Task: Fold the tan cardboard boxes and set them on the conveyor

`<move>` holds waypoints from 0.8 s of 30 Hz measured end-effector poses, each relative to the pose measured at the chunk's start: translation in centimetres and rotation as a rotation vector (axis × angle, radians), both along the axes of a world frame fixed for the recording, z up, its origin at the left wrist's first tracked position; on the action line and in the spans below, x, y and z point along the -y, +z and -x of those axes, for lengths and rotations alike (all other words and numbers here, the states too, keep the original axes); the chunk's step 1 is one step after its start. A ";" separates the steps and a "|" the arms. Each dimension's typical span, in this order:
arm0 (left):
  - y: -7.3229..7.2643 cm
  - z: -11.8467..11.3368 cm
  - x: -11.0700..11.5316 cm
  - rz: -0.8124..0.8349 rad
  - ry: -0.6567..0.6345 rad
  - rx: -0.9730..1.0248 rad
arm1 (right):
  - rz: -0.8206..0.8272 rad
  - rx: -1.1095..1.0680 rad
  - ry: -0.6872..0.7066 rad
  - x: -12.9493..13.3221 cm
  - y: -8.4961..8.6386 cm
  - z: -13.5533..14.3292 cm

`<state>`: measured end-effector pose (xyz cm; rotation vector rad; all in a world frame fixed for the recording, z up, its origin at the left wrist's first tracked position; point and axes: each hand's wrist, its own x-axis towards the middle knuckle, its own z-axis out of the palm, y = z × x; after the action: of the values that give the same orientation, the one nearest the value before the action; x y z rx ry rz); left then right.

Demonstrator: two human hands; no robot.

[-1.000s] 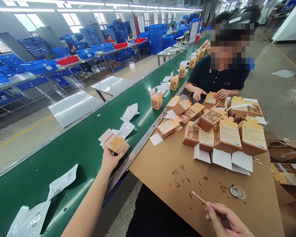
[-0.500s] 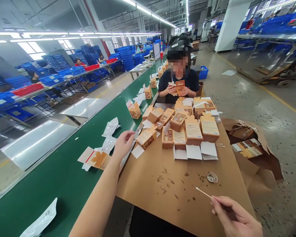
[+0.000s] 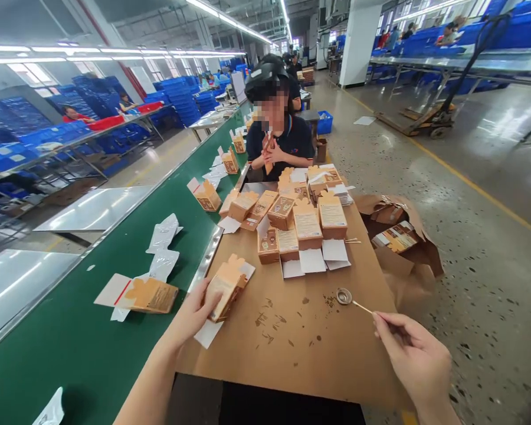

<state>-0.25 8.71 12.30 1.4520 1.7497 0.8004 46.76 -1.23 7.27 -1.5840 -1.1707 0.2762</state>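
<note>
My left hand (image 3: 200, 310) grips the near-left side of a brown and tan carton (image 3: 230, 283), whose white flap sticks out toward me over the cardboard-covered table (image 3: 323, 366). Pinched in my right hand (image 3: 409, 348) is a cotton swab (image 3: 363, 307). Its far tip reaches the small clear cup (image 3: 344, 296), at or over the rim. Dark stains and specks (image 3: 269, 321) mark the cardboard left of the cup. Beyond them stand several more cartons (image 3: 307, 224), some with white flaps open toward me.
Along the left runs a green conveyor belt (image 3: 128, 342) with foil pouches (image 3: 163, 233) and an open carton (image 3: 153, 295). A person (image 3: 278, 130) sits across the table. To the right, a large brown paper bag (image 3: 407, 271) with flat cartons sits on the floor.
My left hand has taken hold of a carton and brought it nearer. My right hand has moved the swab's tip to the cup. The view has swung to the right.
</note>
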 end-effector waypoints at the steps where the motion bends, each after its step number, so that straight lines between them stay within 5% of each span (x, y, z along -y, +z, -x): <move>1: -0.1 0.3 1.5 -0.002 0.026 0.061 | -0.002 0.038 0.009 -0.5 0.2 0.0; 7: -1.5 -0.5 6.2 0.040 0.274 0.473 | 0.044 0.066 0.127 -2.9 0.2 0.9; 13: -5.1 -5.3 6.1 0.096 0.258 0.664 | 0.041 0.067 0.166 -3.8 -0.6 1.1; 17: -5.9 -6.9 5.1 0.076 0.219 0.592 | -0.008 0.061 0.138 -2.4 -0.1 1.6; 20: -5.5 -7.5 4.4 0.036 0.253 0.588 | -0.032 -0.036 0.239 -1.0 0.3 4.5; 24: -5.3 -8.1 4.3 0.029 0.234 0.555 | 0.006 -0.153 0.569 0.1 -0.5 11.1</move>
<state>7.89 4.40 7.04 0.8929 1.4979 1.1645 35.68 -1.32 6.77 -1.1815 -1.4797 0.7563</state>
